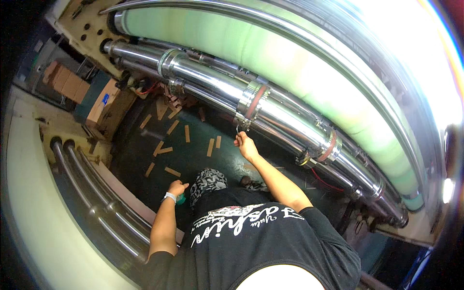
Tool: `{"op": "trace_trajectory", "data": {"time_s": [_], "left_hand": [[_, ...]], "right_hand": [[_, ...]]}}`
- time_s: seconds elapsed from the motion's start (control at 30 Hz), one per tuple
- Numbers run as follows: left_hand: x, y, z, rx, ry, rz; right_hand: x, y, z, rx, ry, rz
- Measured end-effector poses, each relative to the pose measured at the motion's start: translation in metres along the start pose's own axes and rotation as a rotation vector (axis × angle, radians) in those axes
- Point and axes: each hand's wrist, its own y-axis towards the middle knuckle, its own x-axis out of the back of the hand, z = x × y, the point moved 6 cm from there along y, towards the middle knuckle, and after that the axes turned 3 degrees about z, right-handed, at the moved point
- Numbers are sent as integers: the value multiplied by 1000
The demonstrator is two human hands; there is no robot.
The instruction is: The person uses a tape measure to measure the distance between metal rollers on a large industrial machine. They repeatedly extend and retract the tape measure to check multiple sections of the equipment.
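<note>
My right hand (pixel 246 146) reaches up to a long polished steel roller (pixel 208 79). Its fingers pinch a small metal ring (pixel 239 128) hanging under a red-banded clamp collar (pixel 253 101) on that roller. My left hand (pixel 177 187) is curled into a fist low at my side, next to my patterned trouser knee (pixel 208 181), with a white band on the wrist. A small teal thing (pixel 181 198) shows just under this hand; whether the hand holds it is unclear.
A huge pale green roll (pixel 290 58) lies behind the steel rollers. Several short wooden blocks (pixel 164 151) lie scattered on the dark green floor. Cardboard boxes (pixel 104 104) stand at the left. Steel pipes (pixel 92 193) run along the lower left. A red cable (pixel 328 180) hangs under the roller.
</note>
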Motion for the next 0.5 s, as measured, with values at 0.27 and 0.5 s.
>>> {"op": "trace_trajectory", "data": {"time_s": [0.27,0.5], "left_hand": [[86,86,4,-123,310,1],[181,119,-17,-246,375,66]], "right_hand": [[-14,24,-11,-112,252,-327],[-29,18,-14,-166,245,-735]]}}
